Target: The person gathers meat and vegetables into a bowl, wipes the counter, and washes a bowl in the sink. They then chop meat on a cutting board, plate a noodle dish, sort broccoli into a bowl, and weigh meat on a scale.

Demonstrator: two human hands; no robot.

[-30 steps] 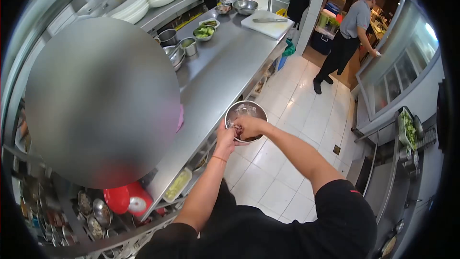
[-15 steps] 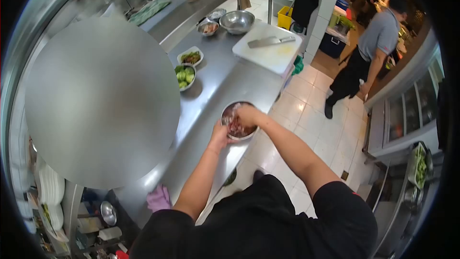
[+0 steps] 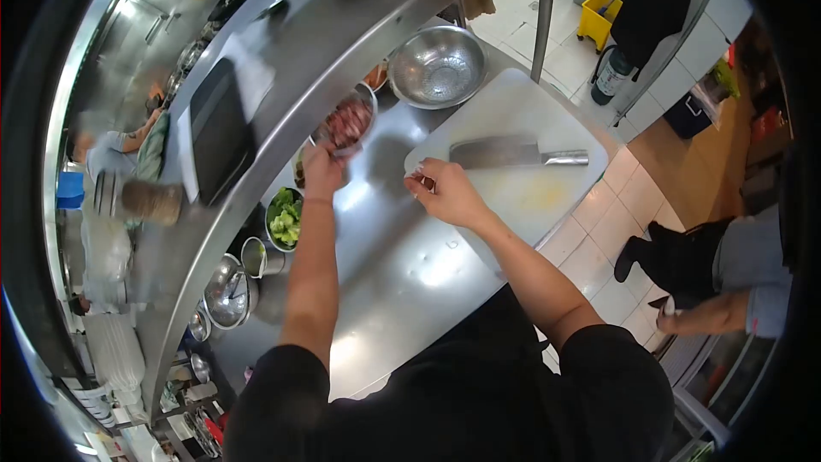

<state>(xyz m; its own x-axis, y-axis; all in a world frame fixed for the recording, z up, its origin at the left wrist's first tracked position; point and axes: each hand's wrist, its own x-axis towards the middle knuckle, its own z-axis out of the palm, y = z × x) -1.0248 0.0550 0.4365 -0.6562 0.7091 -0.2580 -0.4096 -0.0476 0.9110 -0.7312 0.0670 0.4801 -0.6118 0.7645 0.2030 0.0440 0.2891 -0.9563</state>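
Observation:
My left hand [image 3: 325,168] grips the near rim of a metal bowl of sliced raw meat [image 3: 348,123], held out at the back of the steel counter beside the shelf edge. My right hand [image 3: 446,193] is over the left edge of a white cutting board [image 3: 547,205], its fingers curled in towards the thumb with nothing visible in them. On the board lies a cleaver [image 3: 496,152], blade to the left and metal handle to the right. A bowl of cut green vegetables [image 3: 285,219] stands close to my left forearm.
A large metal bowl [image 3: 438,68] sits behind the board. Further left are a metal cup [image 3: 254,257] and another steel bowl [image 3: 229,291]. The raised steel shelf [image 3: 256,158] runs along the counter's far side. A person [image 3: 727,265] stands on the right.
The meat bowl has moved from the near counter edge to the back, carried by my left hand. My right hand has come out of the meat. The view has shifted towards the board.

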